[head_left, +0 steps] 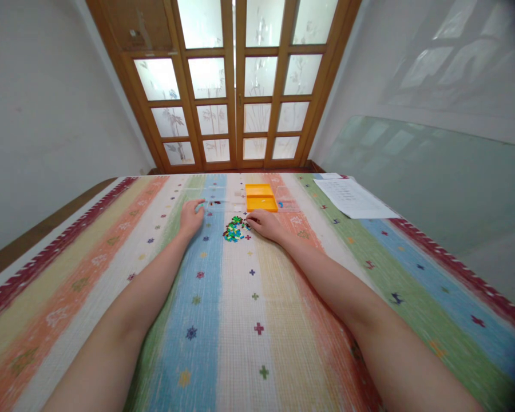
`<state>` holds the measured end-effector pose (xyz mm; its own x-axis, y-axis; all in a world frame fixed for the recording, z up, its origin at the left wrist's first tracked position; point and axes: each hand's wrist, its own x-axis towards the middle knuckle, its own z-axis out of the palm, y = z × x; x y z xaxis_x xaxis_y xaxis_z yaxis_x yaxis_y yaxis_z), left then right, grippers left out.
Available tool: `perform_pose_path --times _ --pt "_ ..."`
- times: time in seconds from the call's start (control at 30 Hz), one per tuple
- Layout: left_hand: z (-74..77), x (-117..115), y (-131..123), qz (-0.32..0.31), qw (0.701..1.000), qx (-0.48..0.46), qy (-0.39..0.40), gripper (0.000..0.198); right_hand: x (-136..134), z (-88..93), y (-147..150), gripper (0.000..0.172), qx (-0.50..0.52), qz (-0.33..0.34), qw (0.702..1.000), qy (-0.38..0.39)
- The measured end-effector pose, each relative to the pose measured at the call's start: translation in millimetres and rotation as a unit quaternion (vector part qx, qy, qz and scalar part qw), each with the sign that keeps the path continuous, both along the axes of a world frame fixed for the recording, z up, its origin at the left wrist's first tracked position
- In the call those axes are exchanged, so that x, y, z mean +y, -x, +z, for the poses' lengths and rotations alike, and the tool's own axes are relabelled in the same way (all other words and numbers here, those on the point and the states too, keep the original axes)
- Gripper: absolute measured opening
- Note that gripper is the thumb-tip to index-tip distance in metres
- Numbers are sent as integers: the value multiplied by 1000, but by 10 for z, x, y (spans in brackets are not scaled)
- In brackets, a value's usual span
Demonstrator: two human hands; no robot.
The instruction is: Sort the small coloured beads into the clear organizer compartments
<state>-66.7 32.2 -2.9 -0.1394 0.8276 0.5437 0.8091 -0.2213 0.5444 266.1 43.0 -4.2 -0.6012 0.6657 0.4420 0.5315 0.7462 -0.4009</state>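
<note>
A heap of small green, blue, yellow and dark pieces (234, 230) lies on the striped cloth between my hands. My right hand (264, 223) is at the heap's right edge, its fingertips pinched together; whatever is between them is too small to make out. My left hand (191, 218) curls its thumb and fingers about the left end of a clear plastic box (227, 207). Several dark red pieces (215, 203) lie in that box. Just beyond my right hand is an open yellow box (260, 190), with a small pale piece in its near half.
Right of the yellow box is another clear container (288, 205) with blue pieces. Printed paper sheets (354, 198) lie at the table's far right. The striped tablecloth (236, 320) covers the table. Wooden glazed doors (236, 103) stand behind it, and a glass panel (416, 189) leans at right.
</note>
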Motion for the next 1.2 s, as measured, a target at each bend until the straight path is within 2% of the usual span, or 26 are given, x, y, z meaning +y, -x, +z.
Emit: perform_pose_path --times 0.13,0.33,0.5,0.83,0.97,1.07,1.2 --pt "-79 78 141 45 999 11 9 42 3 -6 -1 18 -7 -2 1000 6" --pt "-147 89 115 40 998 50 18 46 -50 55 -5 14 5 16 1000 15" --pt "-127 33 15 -6 997 74 -6 37 -140 131 17 14 -14 78 997 16" --pt "-59 -76 -196 -78 992 100 -12 31 -136 103 38 9 -46 76 996 -6" --pt "-49 -100 -250 -131 984 120 1 27 -132 73 60 7 -29 75 997 -12" --pt "-28 -137 -305 -184 973 141 6 28 -129 77 64 8 5 53 999 3" --pt "29 -204 -398 -244 957 155 22 28 -74 84 28 12 100 -40 992 70"
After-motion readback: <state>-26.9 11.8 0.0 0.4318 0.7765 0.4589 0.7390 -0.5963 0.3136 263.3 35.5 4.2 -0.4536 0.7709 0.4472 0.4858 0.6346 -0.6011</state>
